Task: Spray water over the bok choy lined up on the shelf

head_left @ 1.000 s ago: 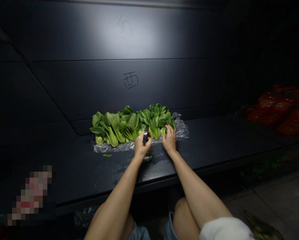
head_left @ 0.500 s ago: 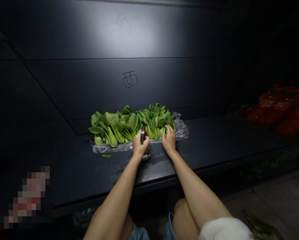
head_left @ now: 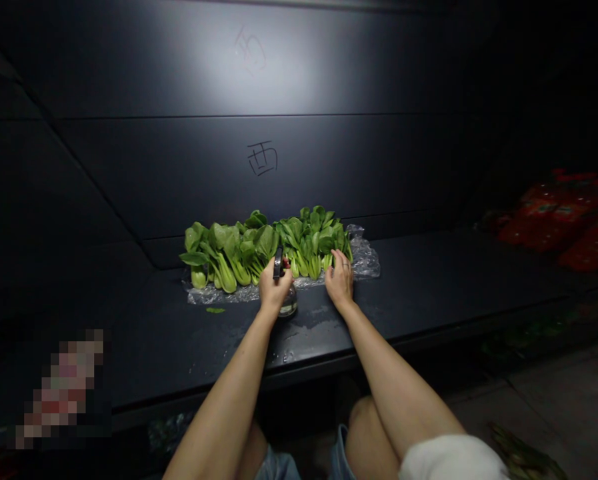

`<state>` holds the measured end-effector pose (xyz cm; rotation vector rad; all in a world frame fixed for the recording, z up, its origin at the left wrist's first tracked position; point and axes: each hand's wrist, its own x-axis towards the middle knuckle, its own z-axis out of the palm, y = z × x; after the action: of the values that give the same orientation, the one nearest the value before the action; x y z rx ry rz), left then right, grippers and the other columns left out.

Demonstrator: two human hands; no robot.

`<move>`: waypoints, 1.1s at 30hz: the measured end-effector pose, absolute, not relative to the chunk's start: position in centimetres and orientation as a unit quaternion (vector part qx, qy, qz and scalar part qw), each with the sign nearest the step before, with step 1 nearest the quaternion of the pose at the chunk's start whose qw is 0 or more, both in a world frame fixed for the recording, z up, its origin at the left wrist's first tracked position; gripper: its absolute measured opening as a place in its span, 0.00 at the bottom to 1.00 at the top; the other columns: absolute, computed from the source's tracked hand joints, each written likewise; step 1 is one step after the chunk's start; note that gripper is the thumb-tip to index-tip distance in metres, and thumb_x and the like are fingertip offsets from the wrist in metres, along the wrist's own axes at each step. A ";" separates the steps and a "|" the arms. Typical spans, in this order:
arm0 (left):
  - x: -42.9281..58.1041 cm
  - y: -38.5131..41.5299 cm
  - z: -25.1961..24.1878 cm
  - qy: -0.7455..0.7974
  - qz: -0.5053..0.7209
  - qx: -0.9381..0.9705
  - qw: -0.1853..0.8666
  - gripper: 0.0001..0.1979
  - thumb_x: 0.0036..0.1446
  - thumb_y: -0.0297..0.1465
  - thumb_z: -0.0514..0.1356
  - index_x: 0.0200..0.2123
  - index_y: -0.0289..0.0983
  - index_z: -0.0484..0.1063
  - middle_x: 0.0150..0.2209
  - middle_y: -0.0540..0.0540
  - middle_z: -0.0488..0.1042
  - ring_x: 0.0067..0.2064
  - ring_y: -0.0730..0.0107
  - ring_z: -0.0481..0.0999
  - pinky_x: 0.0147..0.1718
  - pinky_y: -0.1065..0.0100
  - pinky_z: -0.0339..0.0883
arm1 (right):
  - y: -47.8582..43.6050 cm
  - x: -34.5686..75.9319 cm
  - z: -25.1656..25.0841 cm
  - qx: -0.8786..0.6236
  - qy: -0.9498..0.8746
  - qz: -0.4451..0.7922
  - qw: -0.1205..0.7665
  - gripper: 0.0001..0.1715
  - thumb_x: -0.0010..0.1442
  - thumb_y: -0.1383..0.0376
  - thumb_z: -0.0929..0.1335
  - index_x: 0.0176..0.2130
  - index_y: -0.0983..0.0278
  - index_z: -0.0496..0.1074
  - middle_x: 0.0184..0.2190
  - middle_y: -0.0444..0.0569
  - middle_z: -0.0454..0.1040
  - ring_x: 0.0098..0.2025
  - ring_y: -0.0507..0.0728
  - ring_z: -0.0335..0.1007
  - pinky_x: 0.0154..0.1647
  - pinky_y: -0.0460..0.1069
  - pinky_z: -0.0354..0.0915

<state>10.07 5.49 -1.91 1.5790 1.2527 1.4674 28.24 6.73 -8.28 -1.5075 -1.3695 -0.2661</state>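
Observation:
My left hand (head_left: 271,288) is wrapped round the neck of a spray bottle (head_left: 289,305) with a black head and a clear body. The bottle stands above the front edge of a row of bok choy (head_left: 223,253), its head pointing towards the leaves; part of its body hides behind my hand. At the right end of the row, my right hand (head_left: 339,280) has its fingers stretched out against the stalks, a ring on one finger. The bok choy lies side by side on crumpled clear plastic film (head_left: 366,257), leaves towards the back wall.
A loose green leaf (head_left: 215,310) lies on the dark shelf (head_left: 419,280) in front of the film. Water drops wet the shelf near its front edge. Red packages (head_left: 553,213) stand at the far right. Wilted greens (head_left: 523,453) lie on the floor at lower right.
My left hand and the spray bottle have shifted slightly left along the row. My right hand stays by the right-hand stalks.

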 end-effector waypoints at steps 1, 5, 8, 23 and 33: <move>9.9 5.5 -1.9 0.476 0.559 0.599 0.319 0.10 0.49 0.30 0.60 0.37 0.38 0.72 0.29 0.51 0.76 0.25 0.70 0.77 0.27 0.71 0.70 | 6.8 28.2 -8.3 -0.628 -0.571 -0.111 0.517 0.28 0.60 0.72 0.58 0.59 0.69 0.65 0.59 0.62 0.67 0.63 0.61 0.60 0.63 0.59 0.59; 9.7 5.6 -2.1 0.465 0.568 0.592 0.333 0.11 0.48 0.31 0.60 0.38 0.38 0.72 0.32 0.49 0.76 0.26 0.69 0.78 0.27 0.69 0.71 | 6.8 27.9 -8.2 -0.628 -0.572 -0.109 0.516 0.28 0.60 0.72 0.58 0.59 0.70 0.65 0.59 0.62 0.68 0.63 0.62 0.60 0.63 0.59 0.59; 9.6 5.5 -2.0 0.465 0.570 0.589 0.335 0.12 0.48 0.31 0.60 0.38 0.38 0.72 0.32 0.48 0.76 0.27 0.69 0.78 0.27 0.69 0.72 | 6.7 27.9 -8.1 -0.629 -0.573 -0.108 0.514 0.28 0.60 0.72 0.58 0.59 0.71 0.65 0.59 0.63 0.68 0.63 0.61 0.60 0.63 0.59 0.59; 9.3 4.9 -2.1 0.466 0.543 0.611 0.337 0.11 0.48 0.31 0.60 0.38 0.38 0.73 0.30 0.50 0.76 0.26 0.70 0.78 0.29 0.70 0.71 | 6.6 27.8 -8.1 -0.626 -0.573 -0.108 0.518 0.28 0.60 0.72 0.58 0.59 0.69 0.65 0.59 0.62 0.67 0.63 0.61 0.60 0.64 0.59 0.59; 9.0 4.8 -2.1 0.465 0.544 0.613 0.334 0.10 0.49 0.30 0.60 0.37 0.37 0.72 0.28 0.51 0.76 0.25 0.70 0.77 0.28 0.70 0.70 | 6.6 27.7 -8.1 -0.629 -0.572 -0.111 0.515 0.28 0.60 0.72 0.58 0.59 0.69 0.66 0.59 0.61 0.68 0.63 0.61 0.61 0.63 0.59 0.59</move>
<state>8.99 4.80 -2.06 1.6007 1.2144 1.4214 27.67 6.61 -8.07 -1.5102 -1.3741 -0.2673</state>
